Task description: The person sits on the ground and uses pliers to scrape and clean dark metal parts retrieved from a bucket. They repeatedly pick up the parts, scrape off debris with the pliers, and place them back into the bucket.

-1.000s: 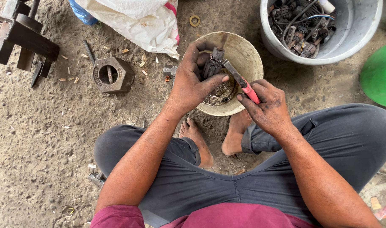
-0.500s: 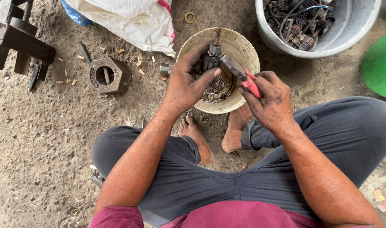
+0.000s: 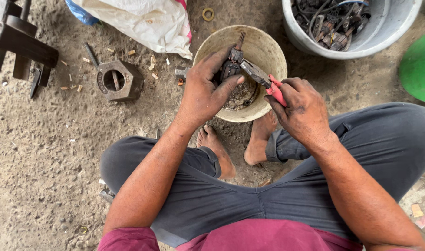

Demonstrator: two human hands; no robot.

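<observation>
My left hand point(image 3: 205, 90) grips a small dark motor part point(image 3: 232, 65) with a thin shaft sticking up, holding it over a dirty cream bucket point(image 3: 268, 51). My right hand point(image 3: 298, 109) holds red-handled pliers point(image 3: 263, 79), whose metal jaws bite on the side of that part. Dark scrap bits lie in the bottom of the bucket. I sit on the ground with my bare feet just below the bucket.
A grey tub point(image 3: 384, 37) of wires and scrap parts stands at the top right. A large hex nut point(image 3: 118, 81) lies on the sandy ground at left, a dark metal stand point(image 3: 17, 42) at the far left, a white sack point(image 3: 142, 21) at top, and a green object point(image 3: 419, 69) at right.
The view has shifted slightly. Both hands stay over the bucket; the pliers have moved a little lower and closer onto the part's side.
</observation>
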